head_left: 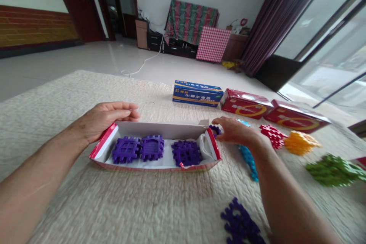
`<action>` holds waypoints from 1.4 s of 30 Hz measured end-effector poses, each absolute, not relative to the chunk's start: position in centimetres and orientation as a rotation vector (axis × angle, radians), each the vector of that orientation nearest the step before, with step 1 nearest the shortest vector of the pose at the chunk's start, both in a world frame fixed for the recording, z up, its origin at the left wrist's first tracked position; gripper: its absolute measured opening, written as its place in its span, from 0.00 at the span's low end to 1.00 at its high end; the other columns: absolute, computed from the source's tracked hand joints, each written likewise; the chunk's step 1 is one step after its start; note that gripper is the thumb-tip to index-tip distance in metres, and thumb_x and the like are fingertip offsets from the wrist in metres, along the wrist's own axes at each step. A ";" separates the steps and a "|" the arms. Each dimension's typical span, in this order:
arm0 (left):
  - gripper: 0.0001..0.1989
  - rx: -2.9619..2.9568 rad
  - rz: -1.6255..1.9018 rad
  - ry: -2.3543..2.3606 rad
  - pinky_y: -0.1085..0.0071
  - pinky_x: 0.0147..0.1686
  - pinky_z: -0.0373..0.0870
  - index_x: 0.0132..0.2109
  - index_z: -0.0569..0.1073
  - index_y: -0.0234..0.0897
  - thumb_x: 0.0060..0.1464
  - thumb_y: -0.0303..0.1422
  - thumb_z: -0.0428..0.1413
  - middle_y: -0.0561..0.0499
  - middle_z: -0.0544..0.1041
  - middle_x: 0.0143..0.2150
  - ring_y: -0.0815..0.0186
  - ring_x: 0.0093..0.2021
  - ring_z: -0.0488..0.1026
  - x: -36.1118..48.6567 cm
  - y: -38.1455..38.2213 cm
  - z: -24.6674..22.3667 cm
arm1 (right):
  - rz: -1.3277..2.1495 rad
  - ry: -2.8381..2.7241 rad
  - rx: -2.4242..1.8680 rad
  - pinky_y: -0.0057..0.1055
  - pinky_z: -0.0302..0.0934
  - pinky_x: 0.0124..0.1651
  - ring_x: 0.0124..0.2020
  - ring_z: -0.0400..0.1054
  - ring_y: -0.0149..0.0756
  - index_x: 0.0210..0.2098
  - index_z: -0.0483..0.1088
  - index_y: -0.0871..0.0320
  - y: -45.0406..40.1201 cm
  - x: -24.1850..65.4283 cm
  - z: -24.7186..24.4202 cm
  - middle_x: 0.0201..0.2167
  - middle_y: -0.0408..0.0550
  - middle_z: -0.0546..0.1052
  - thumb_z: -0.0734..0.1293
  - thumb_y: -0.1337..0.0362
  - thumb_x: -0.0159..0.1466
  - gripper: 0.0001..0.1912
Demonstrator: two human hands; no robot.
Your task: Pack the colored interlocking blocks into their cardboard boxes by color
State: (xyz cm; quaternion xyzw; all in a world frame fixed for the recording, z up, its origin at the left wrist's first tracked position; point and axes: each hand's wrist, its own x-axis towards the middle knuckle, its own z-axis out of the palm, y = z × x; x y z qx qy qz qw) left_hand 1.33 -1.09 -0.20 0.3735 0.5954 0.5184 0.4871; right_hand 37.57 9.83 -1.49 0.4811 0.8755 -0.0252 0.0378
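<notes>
An open long white-lined box (158, 127) with red ends lies in front of me. Inside are a purple windowed block piece (126, 149), another with an arched centre (152, 148) and a purple stack (187, 153) towards the right. My left hand (114, 118) rests by the box's far left corner, fingers stretched out and empty. At the right end, the fingers of my right hand (233, 131) close on a purple interlocking piece (215, 130), largely hidden by the hand and box wall. More purple pieces (241, 223) lie near my right forearm.
Blue interlocking pieces (249, 162) lie partly behind my right arm. Red (273, 136), yellow (301, 143) and green pieces (334, 169) sit farther right. A blue box (197, 95) and two red boxes (246, 105) stand along the back of the quilted surface (128, 206).
</notes>
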 end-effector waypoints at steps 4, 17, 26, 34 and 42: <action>0.13 0.911 1.268 1.447 0.73 0.35 0.74 0.42 0.77 0.32 0.47 0.27 0.62 0.47 0.82 0.35 0.66 0.34 0.78 1.2 -1.0 -0.3 | -0.074 2.624 1.444 0.36 0.63 0.47 0.46 0.72 0.46 0.46 0.73 0.58 9.9 37.1 -2.1 0.44 0.55 0.78 0.68 0.64 0.56 0.18; 0.10 0.896 1.276 1.403 0.74 0.34 0.74 0.42 0.76 0.31 0.50 0.24 0.58 0.48 0.82 0.33 0.67 0.33 0.78 1.5 -1.1 -0.1 | 0.015 2.933 1.568 0.47 0.67 0.48 0.46 0.73 0.49 0.51 0.72 0.58 7.5 37.4 3.1 0.46 0.56 0.78 0.68 0.56 0.57 0.23; 0.10 0.903 1.298 1.407 0.74 0.31 0.74 0.39 0.77 0.32 0.45 0.25 0.60 0.47 0.81 0.32 0.66 0.32 0.79 1.4 -0.8 -0.2 | -0.343 3.205 1.040 0.32 0.66 0.40 0.39 0.73 0.37 0.46 0.75 0.54 1.6 32.8 4.9 0.41 0.46 0.79 0.71 0.62 0.55 0.18; 0.12 0.916 1.305 1.358 0.72 0.33 0.74 0.40 0.78 0.32 0.44 0.26 0.60 0.47 0.81 0.33 0.66 0.32 0.78 1.1 -0.7 -0.8 | -0.492 3.242 1.056 0.32 0.63 0.41 0.38 0.71 0.36 0.47 0.73 0.59 0.3 28.1 3.4 0.40 0.48 0.77 0.72 0.64 0.57 0.18; 0.11 0.896 1.301 1.363 0.71 0.35 0.73 0.40 0.77 0.32 0.46 0.24 0.59 0.47 0.81 0.33 0.67 0.32 0.77 1.2 -0.7 -0.6 | -0.548 3.271 1.055 0.34 0.63 0.44 0.40 0.72 0.37 0.46 0.73 0.59 -0.3 26.3 2.4 0.43 0.50 0.77 0.71 0.65 0.57 0.17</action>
